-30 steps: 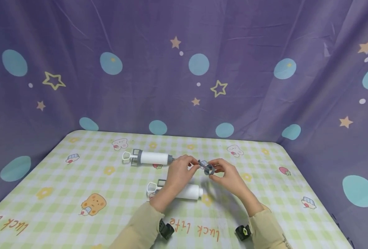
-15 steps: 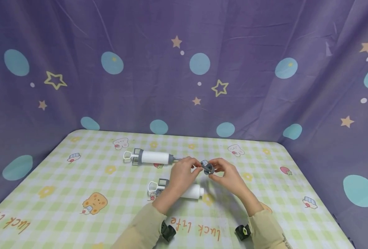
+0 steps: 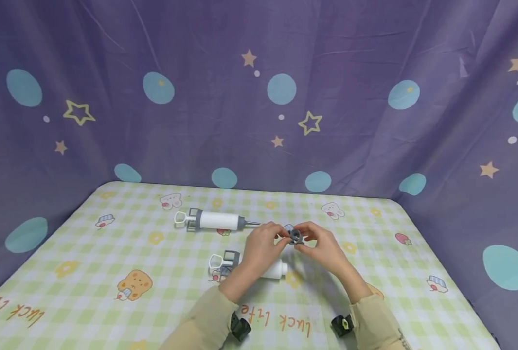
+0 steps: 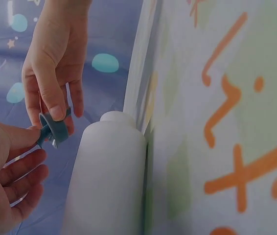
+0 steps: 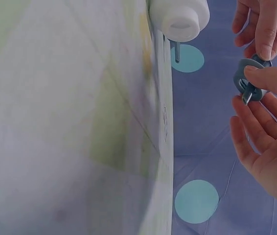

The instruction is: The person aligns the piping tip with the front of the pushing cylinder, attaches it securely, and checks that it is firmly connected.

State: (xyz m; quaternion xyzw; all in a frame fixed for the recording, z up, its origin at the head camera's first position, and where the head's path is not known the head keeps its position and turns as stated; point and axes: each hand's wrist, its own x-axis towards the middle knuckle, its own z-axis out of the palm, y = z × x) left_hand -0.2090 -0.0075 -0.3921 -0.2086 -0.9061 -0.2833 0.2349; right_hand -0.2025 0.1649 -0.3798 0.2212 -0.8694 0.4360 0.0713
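Above the table, my right hand (image 3: 324, 247) pinches a grey ring-shaped part (image 3: 295, 236) between thumb and fingers. My left hand (image 3: 264, 248) meets it from the left, its thumb and fingertips pinching a small grey piece that reaches into the ring. In the left wrist view the ring (image 4: 57, 128) stands between both hands, a short metallic tip showing under it. The right wrist view shows a small tip (image 5: 247, 94) poking out of the ring. A white cylinder (image 3: 276, 269) lies partly behind my left hand and wrist.
A syringe-like tool (image 3: 219, 221) with a white barrel, grey ends and a thin metal nozzle lies farther back on the checked tablecloth (image 3: 175, 301). The nearer cylinder has a white handle (image 3: 215, 262) and a grey frame (image 3: 231, 258). A purple curtain (image 3: 188, 121) hangs behind.
My left hand has moved right, towards my right hand, and the small grey piece it pinches has gone from beside the ring into it. My right hand has hardly moved.
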